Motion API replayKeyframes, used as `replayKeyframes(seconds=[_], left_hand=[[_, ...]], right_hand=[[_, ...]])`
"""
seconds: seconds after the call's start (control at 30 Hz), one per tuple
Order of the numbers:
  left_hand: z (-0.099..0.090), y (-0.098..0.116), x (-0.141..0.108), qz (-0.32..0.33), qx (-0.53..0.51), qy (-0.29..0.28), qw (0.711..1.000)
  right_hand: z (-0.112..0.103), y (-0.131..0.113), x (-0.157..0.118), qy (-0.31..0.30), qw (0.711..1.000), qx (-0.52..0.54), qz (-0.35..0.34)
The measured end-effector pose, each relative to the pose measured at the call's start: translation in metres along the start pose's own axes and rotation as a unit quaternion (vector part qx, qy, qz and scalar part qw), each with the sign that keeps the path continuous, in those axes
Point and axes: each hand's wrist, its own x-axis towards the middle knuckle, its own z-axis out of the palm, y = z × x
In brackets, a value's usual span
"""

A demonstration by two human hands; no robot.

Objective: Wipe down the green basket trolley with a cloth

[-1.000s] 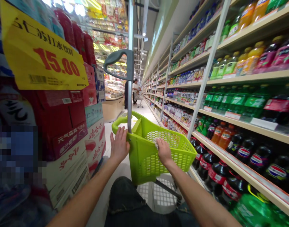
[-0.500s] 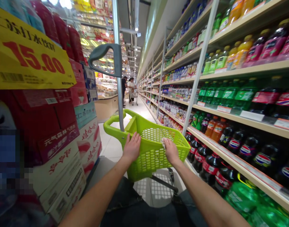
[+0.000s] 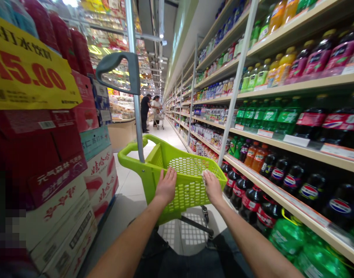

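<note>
Both hands have slid along the near rim since a second ago. Left hand (image 3: pixel 165 187) was at the post corner; it's now partway along the near side. Right hand (image 3: pixel 213 187) went from about mid-rim to near the right-hand end. My read: contact at the rim now sits toward that end, left palm probably steadying.

Left fingers: straight, fairly close together, laid against the rim, nothing in them. Right fingers: curled tight on a white wad (image 3: pixel 205 177) (cloth or tissue, can't tell), pressed to the rim.

Green basket (image 3: pixel 149 191) is directly under both sets of fingertips, upright on its wheeled frame. Post (image 3: pixel 138 127) with grey handle (image 3: pixel 133 73) rises left of the left fingers.

Containers: the basket has a divider (image 3: pixel 154 155) just beyond the left fingers, up and left; near wall and hands hide part of the inside. Red cartons (image 3: pixel 23 143) and white cartons (image 3: pixel 100 166) are stacked well left of the left fingers; can't tell what's inside. Right of the right fingers, shelves (image 3: pixel 251 131) hold green bottles (image 3: pixel 271 116) and, lower, dark bottles (image 3: pixel 313 189). Far ahead, a trolley (image 3: pixel 159 120) stands by two people (image 3: pixel 145 110); contents too small to tell.
</note>
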Motion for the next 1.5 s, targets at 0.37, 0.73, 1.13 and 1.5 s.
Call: replayKeyframes(seconds=[0.37,0.73,1.13,1.5], left_hand=[[0.002,0.011,-0.001,-0.036,-0.010,-0.022,0.999],[0.001,0.010,-0.002,-0.034,-0.009,-0.033,0.999],[0.004,0.008,-0.003,-0.037,-0.005,-0.043,0.998],[0.003,0.010,-0.004,-0.037,-0.005,-0.046,0.998]], right_hand=[[-0.014,0.055,-0.019,0.030,0.995,-0.044,0.087],[-0.014,0.053,-0.014,0.031,0.995,0.010,0.098],[-0.002,0.033,-0.006,0.004,0.998,0.060,0.030],[0.013,-0.008,-0.002,-0.013,0.991,0.102,-0.082]])
